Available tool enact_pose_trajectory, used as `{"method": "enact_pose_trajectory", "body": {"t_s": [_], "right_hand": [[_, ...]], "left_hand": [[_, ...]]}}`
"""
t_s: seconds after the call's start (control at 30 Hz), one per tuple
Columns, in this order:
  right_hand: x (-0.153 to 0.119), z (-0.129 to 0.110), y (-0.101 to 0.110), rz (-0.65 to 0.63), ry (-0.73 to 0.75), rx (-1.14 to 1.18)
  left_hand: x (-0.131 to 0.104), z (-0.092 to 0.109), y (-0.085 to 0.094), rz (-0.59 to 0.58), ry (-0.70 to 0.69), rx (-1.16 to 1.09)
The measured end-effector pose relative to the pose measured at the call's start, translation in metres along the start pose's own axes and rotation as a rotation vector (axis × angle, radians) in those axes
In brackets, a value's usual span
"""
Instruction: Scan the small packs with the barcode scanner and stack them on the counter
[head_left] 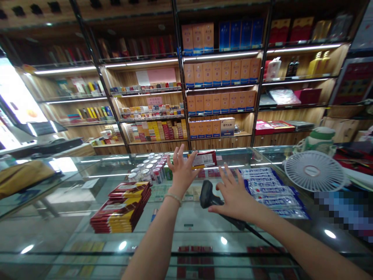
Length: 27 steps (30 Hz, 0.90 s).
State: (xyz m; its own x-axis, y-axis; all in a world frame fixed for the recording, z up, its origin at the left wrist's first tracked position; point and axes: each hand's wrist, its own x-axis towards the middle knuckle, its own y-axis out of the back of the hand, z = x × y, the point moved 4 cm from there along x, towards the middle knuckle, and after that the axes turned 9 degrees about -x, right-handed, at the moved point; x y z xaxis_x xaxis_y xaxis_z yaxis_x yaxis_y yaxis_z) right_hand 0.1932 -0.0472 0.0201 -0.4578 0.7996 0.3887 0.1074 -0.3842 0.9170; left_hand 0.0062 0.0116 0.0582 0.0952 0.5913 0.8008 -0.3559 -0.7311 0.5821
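My left hand (183,171), a thin band at its wrist, is raised over the glass counter with fingers spread. Just beyond its index finger and thumb is a chocolate bar (204,159) in a red and yellow wrapper, barcode side facing me; I see no finger closed round it. My right hand (237,192) hovers with fingers apart over a black barcode scanner (207,195), whose cord trails to the lower right. Whether the thumb touches the scanner, I cannot tell. Stacked chocolate bars (122,206) lie left of my left hand.
Small round containers (149,167) stand behind the stack. Blue and white packets (271,192) lie right of my right hand, beside a white fan (313,171) and a green-topped jug (320,138). Shelves of boxed goods (221,74) line the back wall.
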Motion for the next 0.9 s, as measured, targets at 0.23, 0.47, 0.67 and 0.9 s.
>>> {"method": "enact_pose_trajectory", "body": {"t_s": [0.23, 0.47, 0.67, 0.9], "right_hand": [[-0.004, -0.013, -0.014, -0.113, 0.065, 0.03], [-0.002, -0.012, -0.02, -0.141, 0.038, 0.107], [0.011, 0.016, 0.0, -0.122, -0.053, 0.485], [0.006, 0.035, 0.03, -0.307, -0.341, 1.44]], "left_hand": [[-0.001, 0.001, -0.001, -0.017, -0.004, -0.001], [-0.002, 0.001, -0.001, -0.03, 0.01, 0.003], [-0.003, -0.008, -0.002, 0.014, 0.048, 0.025], [-0.004, -0.013, -0.004, 0.023, 0.085, 0.03]]}}
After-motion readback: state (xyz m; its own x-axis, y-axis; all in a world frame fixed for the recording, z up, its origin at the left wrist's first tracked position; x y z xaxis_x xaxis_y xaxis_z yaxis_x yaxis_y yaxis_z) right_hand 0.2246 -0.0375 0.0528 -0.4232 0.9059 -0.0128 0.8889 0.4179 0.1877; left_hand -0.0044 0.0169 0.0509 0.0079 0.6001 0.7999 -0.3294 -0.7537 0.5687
